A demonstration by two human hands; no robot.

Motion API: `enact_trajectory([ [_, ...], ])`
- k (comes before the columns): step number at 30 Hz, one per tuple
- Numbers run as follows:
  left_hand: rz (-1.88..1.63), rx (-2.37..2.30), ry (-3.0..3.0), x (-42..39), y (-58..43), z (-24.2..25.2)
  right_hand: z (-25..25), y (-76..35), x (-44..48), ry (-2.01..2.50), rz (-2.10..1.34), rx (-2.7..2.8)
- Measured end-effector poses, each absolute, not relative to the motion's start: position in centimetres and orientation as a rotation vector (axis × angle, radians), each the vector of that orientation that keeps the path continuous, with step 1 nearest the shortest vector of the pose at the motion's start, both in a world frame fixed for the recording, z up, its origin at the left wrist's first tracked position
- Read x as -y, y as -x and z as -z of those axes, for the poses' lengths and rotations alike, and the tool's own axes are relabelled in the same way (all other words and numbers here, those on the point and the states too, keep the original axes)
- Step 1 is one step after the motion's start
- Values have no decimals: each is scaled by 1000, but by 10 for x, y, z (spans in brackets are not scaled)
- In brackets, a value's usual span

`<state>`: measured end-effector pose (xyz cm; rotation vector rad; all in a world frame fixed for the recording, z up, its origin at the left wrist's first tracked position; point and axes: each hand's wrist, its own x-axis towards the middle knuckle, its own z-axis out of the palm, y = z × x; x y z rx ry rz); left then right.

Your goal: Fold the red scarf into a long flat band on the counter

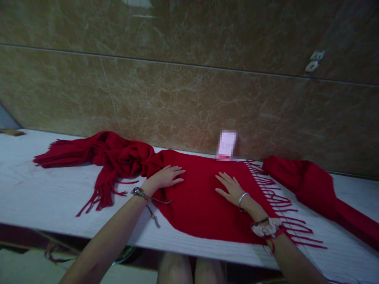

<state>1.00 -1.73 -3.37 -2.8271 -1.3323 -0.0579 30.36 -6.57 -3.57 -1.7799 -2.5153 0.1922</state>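
A red fringed scarf [204,201] lies spread flat on the white table, its fringe pointing right. My left hand [167,176] rests on its left part, palm down with the fingers stretched out. On the right part, short of the fringe, my right hand [229,188] lies flat with its fingers apart. Neither hand grips anything. Left of the flat cloth, more red scarf fabric [118,154] is bunched up, with fringed ends hanging toward the table's front edge and another pointing left. Whether the bunched fabric is the same piece, I cannot tell.
Another folded red cloth [314,185] runs along the right side of the white table [59,197]. A blurred pink-white card-like object [227,145] leans on the brown marbled wall [166,102]. A small brown object [12,132] lies far left. My knees are below the front edge.
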Motion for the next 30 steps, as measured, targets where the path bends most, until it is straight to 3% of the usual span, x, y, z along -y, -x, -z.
enact_trajectory([
  [8, 381, 1324, 2684, 18, -9, 29, 34, -303, 71, 1813, -235, 2610],
  [15, 55, 1468, 2814, 16, -9, 36, 34, -303, 74, 1802, -166, 2606],
  [20, 516, 1281, 2585, 30, 6, 16, 38, -304, 72, 1800, -167, 2599],
  [24, 907, 1500, 2101, 33, 53, 5, 41, -305, 70, 1790, -160, 2598],
  [30, 783, 1729, 2210, 22, 118, 15, 38, -302, 70, 1822, -208, 2603],
])
